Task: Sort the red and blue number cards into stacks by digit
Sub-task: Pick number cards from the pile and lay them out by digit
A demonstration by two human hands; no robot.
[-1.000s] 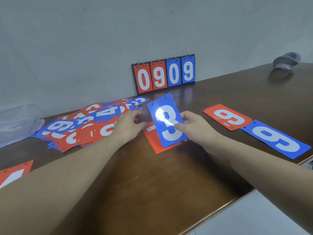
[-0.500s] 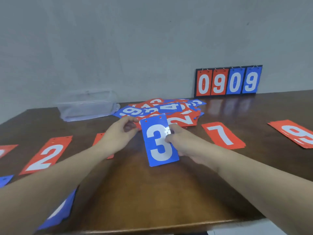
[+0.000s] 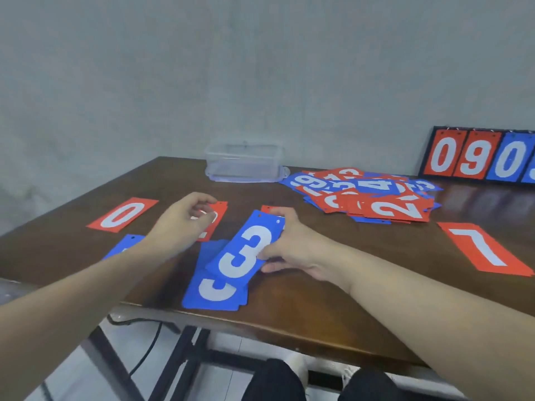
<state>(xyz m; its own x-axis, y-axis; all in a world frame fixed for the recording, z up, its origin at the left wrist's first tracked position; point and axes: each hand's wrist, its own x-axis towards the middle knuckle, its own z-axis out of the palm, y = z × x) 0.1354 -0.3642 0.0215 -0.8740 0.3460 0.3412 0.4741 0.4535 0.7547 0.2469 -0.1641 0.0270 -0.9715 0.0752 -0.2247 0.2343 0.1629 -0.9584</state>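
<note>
Blue 3 card (image 3: 244, 251) is tilted, pinched along its right edge by the right hand (image 3: 292, 247), above a blue stack (image 3: 214, 290) near the table's (image 3: 318, 314) front edge. Left hand (image 3: 181, 224) hovers beside it, fingers loosely curled, holding nothing. Unsorted pile (image 3: 367, 198) lies behind.

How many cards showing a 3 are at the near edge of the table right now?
2. One blue 3 card is held tilted by the right hand; it overlaps a second blue 3 card lying flat at the table edge. More may lie hidden beneath that one.
</note>
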